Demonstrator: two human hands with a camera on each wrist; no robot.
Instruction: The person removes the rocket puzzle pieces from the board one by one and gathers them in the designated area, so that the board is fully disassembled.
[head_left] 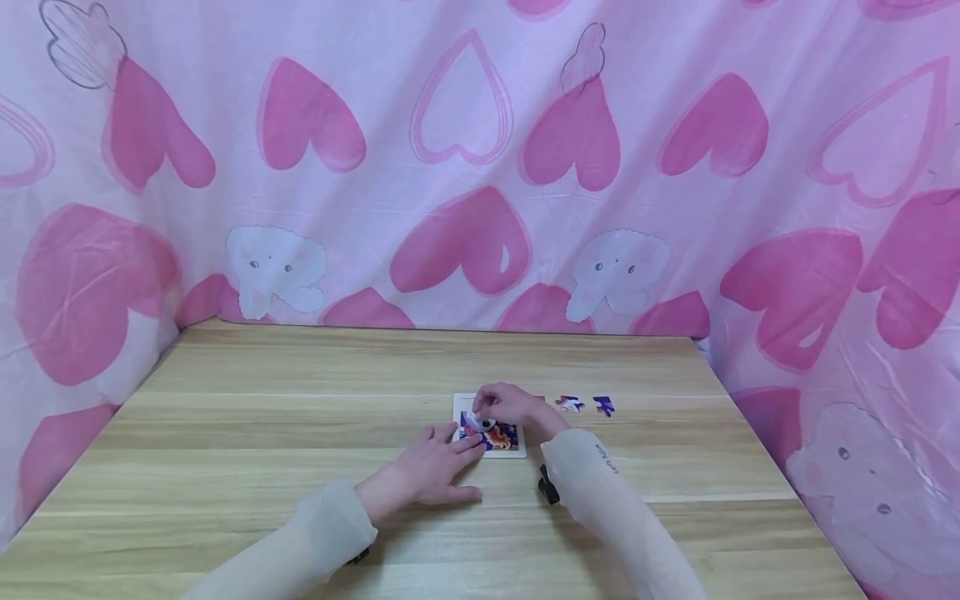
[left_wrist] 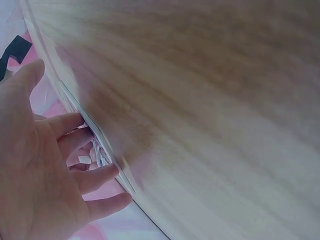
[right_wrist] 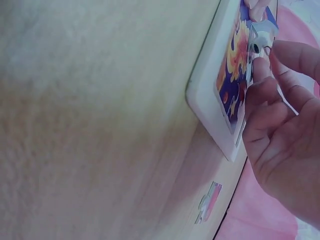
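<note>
Nearest me, my pale sleeves (head_left: 626, 521) are reaching in over the wood-grained table (head_left: 247, 433), and a black fitting (head_left: 549, 485) is showing beneath the right one. My left hand (head_left: 438, 468) is spreading its fingers, the thumb standing apart, and resting its fingertips on the near left part of a white-framed jigsaw (head_left: 506, 455) with a purple and orange picture. That jigsaw is lying flat, just ahead of me. My right hand (head_left: 512, 406) is bending over its far part, pinching a whitish puzzle piece (right_wrist: 262, 36) between thumb and finger; the piece is tilting up, and I can't tell whether its lower edge is touching the picture. Right of the frame, a pink-and-white piece (head_left: 570, 404) and a purple piece (head_left: 603, 406) are lying apart. Beyond the table, a pink curtain (head_left: 360, 200) printed with hearts is hanging.
</note>
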